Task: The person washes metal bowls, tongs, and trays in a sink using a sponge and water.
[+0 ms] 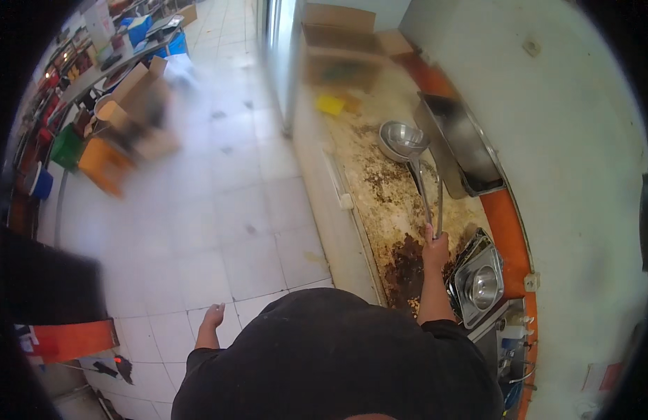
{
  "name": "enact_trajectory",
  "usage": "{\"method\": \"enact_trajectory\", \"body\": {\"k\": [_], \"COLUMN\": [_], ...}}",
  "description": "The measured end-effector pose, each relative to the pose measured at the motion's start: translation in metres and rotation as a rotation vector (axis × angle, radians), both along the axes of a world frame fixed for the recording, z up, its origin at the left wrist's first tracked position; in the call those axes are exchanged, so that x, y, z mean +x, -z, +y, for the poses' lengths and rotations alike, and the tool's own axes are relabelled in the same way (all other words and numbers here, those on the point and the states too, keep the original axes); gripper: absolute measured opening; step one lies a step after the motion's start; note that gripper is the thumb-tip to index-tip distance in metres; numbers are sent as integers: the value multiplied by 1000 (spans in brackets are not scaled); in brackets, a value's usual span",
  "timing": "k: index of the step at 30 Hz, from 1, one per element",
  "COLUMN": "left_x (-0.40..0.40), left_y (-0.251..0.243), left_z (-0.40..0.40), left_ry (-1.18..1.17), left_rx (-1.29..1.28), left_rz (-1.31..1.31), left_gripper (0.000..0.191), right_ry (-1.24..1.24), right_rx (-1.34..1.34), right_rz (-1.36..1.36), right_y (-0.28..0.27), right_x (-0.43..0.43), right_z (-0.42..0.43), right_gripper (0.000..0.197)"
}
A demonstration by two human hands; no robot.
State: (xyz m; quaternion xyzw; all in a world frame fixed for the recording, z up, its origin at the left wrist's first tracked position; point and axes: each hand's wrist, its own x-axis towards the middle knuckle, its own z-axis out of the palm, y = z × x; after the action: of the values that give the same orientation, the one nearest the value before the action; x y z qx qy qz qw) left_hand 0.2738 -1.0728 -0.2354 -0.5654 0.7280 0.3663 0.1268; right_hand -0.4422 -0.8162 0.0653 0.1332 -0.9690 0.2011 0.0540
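My right hand (436, 251) grips long metal handles of ladles. Out in front, the round metal bowl of one ladle (408, 140) sits over a second rounded metal bowl, above a stained, worn countertop (389, 210). Whether the bowls touch the counter cannot be told. To the right of the ladle bowls stands a deep rectangular steel pan (452, 142). Beside my right forearm lie stacked metal trays (468, 302), with a small steel bowl (484, 287) on top. My left hand (214, 316) hangs over the tiled floor at my side, holding nothing, its fingers slightly apart.
A yellow object (330, 104) and an open cardboard box (342, 71) are farther along the counter. A faucet (523, 374) shows at the lower right. Across the white tiled floor (198, 247) stand an orange stool (106, 165), a green crate (67, 147) and cardboard boxes (137, 94).
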Motion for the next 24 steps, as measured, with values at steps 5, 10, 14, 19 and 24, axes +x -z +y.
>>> {"method": "enact_trajectory", "body": {"k": [5,10,14,19,24], "left_x": [5,-27,1,-23,-30], "left_y": [-2,-56,-44,-45,-58], "left_z": [-14,-8,-23,-23,-25], "left_ry": [66,-40,-28,59,84], "left_rx": [-12,77,251,363,387], "left_rz": [9,-30,-14,44,-7], "left_gripper": [64,65,64,63,61], "right_ry": [105,-10,-111,-243,-395], "right_rx": [169,188,24,-151,-254], "right_rz": [-155,-223,-367,45,-44], "right_y": [20,20,23,69,41], "right_x": [-14,-34,-61,-58,56], "right_z": [-25,-48,-77,-36,-18], "right_gripper": [82,83,81,68,52]}}
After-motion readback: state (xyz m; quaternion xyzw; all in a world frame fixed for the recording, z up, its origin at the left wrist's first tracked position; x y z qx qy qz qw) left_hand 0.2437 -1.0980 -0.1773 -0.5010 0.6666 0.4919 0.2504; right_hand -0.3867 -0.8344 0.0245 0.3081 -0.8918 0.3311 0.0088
